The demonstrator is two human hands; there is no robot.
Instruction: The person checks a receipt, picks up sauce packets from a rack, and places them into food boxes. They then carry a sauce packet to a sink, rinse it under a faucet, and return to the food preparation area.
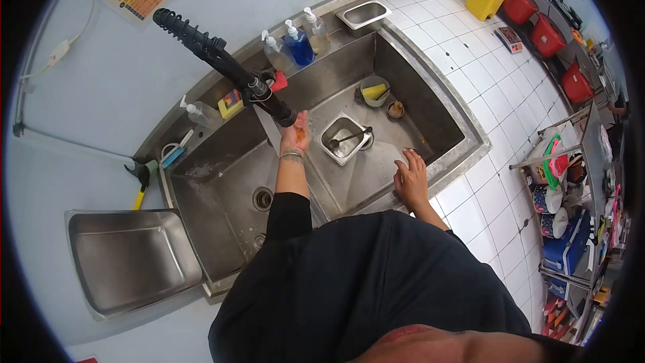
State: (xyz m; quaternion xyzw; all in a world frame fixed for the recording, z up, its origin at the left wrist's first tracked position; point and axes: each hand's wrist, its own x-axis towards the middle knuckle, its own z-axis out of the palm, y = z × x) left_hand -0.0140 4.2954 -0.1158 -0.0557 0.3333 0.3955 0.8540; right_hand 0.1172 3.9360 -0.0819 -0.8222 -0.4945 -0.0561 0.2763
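My left hand (296, 134) is cupped palm up just below the black spray head (285, 116) of the tap, over the divider between two sink basins. A small orange thing (300, 134) lies in its palm, too small to name. My right hand (411, 176) is at the near rim of the right basin, fingers spread and holding nothing. Between the hands, a small steel pan (342, 156) stands in that basin with a dark-handled utensil (351, 138) in it. Farther back are a bowl with a yellow sponge (374, 91) and a small cup (396, 110).
Pump bottles (299, 44), a yellow sponge pack (230, 103) and a steel container (363, 15) line the back ledge. A blue brush (173, 155) lies at the left corner. A large steel tray (133, 259) sits left of the sink. Shelving (571, 228) stands at right.
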